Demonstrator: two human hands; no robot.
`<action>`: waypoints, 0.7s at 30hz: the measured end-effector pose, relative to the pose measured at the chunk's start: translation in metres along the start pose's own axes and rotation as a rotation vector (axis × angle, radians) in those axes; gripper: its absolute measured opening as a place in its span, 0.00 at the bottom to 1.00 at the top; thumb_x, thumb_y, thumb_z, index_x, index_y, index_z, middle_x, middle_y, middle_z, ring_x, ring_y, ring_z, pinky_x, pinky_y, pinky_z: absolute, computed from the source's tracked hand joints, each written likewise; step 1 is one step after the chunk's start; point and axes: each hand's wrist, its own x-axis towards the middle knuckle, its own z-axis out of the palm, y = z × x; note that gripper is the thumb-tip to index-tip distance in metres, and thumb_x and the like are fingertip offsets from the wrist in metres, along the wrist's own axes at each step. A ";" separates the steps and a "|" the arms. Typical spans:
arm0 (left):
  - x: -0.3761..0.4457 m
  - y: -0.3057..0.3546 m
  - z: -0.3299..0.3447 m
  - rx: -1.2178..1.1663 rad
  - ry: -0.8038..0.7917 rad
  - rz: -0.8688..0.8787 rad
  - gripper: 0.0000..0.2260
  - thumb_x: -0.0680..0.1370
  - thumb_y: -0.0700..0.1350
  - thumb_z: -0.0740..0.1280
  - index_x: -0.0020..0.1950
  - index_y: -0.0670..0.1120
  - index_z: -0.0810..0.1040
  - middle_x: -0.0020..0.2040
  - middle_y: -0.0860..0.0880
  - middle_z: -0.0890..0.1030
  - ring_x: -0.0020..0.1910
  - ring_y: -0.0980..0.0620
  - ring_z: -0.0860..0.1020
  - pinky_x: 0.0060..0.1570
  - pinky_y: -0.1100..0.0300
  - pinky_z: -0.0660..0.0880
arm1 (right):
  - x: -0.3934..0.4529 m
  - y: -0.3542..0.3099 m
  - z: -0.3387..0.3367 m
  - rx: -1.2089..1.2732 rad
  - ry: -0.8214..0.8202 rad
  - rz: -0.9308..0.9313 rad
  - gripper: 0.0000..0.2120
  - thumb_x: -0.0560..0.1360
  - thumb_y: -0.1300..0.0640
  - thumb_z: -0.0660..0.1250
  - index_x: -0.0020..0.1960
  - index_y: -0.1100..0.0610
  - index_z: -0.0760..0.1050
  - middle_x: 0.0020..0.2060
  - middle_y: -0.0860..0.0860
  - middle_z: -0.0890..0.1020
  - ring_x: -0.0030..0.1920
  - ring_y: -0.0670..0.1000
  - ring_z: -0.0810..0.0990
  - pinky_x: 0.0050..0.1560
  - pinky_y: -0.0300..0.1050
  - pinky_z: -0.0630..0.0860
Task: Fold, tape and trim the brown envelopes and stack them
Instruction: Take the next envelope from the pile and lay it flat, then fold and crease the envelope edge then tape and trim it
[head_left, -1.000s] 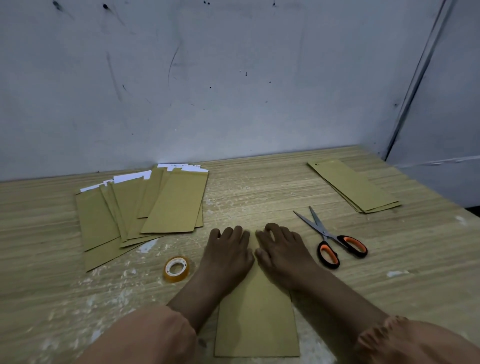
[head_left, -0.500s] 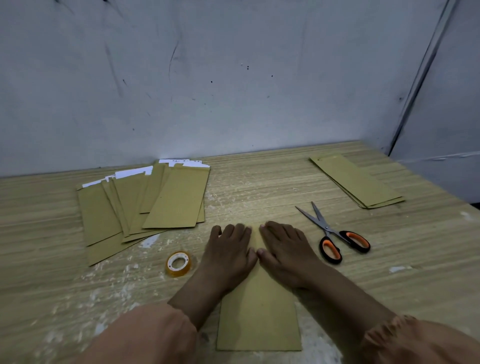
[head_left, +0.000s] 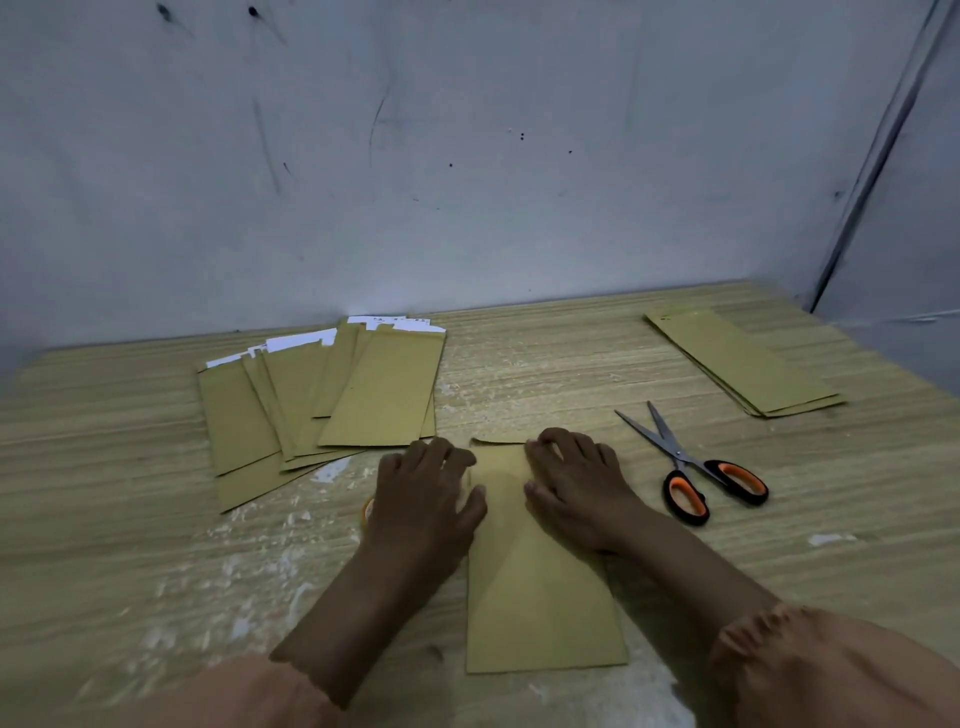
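A brown envelope (head_left: 535, 597) lies lengthwise on the wooden table (head_left: 104, 519) in front of me, its folded far edge showing between my hands. My right hand (head_left: 576, 483) presses on the envelope's far right corner, fingers slightly bent. My left hand (head_left: 426, 493) lies at the envelope's left edge, with the thumb touching the paper. It covers most of the tape roll (head_left: 368, 512), of which only a yellow sliver shows. Orange-handled scissors (head_left: 696, 473) lie open to the right of my right hand.
A fanned pile of brown envelopes (head_left: 322, 400) with white paper sticking out lies at the back left. A neat stack of envelopes (head_left: 743, 364) sits at the back right near the wall corner. White smears mark the wood.
My hands have slid apart along the envelope's far edge. The left hand moved left, off the paper and over the tape roll. The right hand shifted slightly right.
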 end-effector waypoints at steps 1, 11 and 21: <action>-0.008 -0.008 0.000 0.003 0.026 -0.035 0.15 0.68 0.54 0.57 0.43 0.49 0.80 0.40 0.52 0.79 0.39 0.49 0.79 0.41 0.56 0.58 | 0.001 0.000 0.000 0.011 0.015 0.003 0.21 0.80 0.50 0.53 0.71 0.54 0.60 0.69 0.51 0.60 0.68 0.53 0.58 0.65 0.47 0.55; -0.047 -0.044 0.004 0.117 0.084 -0.195 0.14 0.64 0.59 0.64 0.36 0.48 0.78 0.36 0.51 0.76 0.36 0.47 0.76 0.35 0.54 0.72 | 0.002 -0.018 -0.008 0.057 0.105 0.048 0.18 0.81 0.49 0.53 0.70 0.51 0.66 0.68 0.48 0.63 0.69 0.50 0.60 0.64 0.44 0.56; -0.041 -0.050 0.009 0.146 0.135 -0.087 0.14 0.68 0.54 0.57 0.35 0.51 0.81 0.36 0.54 0.77 0.38 0.49 0.77 0.33 0.55 0.72 | -0.001 -0.024 -0.008 0.105 0.120 0.018 0.19 0.80 0.49 0.55 0.69 0.51 0.67 0.68 0.48 0.65 0.69 0.49 0.61 0.64 0.43 0.56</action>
